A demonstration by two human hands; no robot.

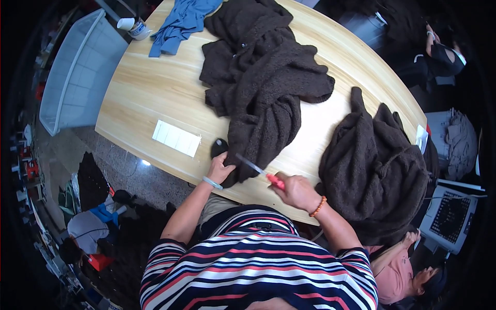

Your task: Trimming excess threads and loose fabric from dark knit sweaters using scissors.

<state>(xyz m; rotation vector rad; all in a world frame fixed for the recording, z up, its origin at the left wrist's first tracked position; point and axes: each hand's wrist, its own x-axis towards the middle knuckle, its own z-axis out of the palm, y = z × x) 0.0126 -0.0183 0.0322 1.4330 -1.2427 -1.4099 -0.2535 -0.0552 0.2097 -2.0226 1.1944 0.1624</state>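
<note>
A dark brown, fuzzy knit garment (266, 103) lies lengthwise over the middle of the table, its near end close to my body. My left hand (220, 168) pinches the left edge of that near end. In my right hand (299, 192) are red-handled scissors (275, 181), their metal blades pointing up and left over the cloth, close to my left fingers. The blades look slightly blurred, and whether they touch the knit I cannot tell. A small black rounded object (219, 147) sits just beyond my left hand.
Another dark brown knit pile (374, 165) covers the table's right side. A white paper strip (176, 138) lies left of my hand. Blue cloth (183, 23) and a white-capped bottle (135, 28) are at the far left, beside a pale plastic bin (77, 72). A co-worker in pink (395, 276) is at lower right.
</note>
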